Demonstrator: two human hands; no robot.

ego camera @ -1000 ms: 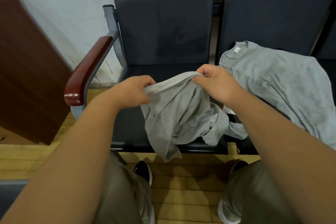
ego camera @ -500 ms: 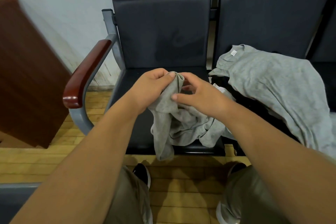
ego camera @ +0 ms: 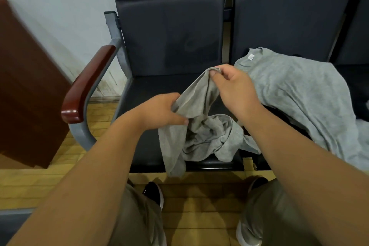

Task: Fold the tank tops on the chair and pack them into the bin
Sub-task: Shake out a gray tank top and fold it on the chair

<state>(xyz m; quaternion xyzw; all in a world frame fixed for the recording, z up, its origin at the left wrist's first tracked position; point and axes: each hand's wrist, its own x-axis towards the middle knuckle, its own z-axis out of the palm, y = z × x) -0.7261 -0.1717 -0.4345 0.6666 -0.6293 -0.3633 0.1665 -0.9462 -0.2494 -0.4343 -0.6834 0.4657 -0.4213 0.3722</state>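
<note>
Both hands grip one crumpled tank top (ego camera: pixel 201 134) over the chair seat (ego camera: pixel 143 146): the right hand (ego camera: pixel 233 88) pinches a raised edge, the left hand (ego camera: pixel 161 112) clutches a lower fold. Risk: a twisted garment may fold unevenly, and its hanging end could slide off the front edge. A second grey top (ego camera: pixel 295 94) lies on the next seat. No bin is visible; dark fabric beneath that top is indistinct.

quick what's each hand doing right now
Left hand: closed, gripping the gray tank top low on its bunched side.
Right hand: closed, fingers pinching the same tank top's upper edge, lifting it off the chair seat.
</note>
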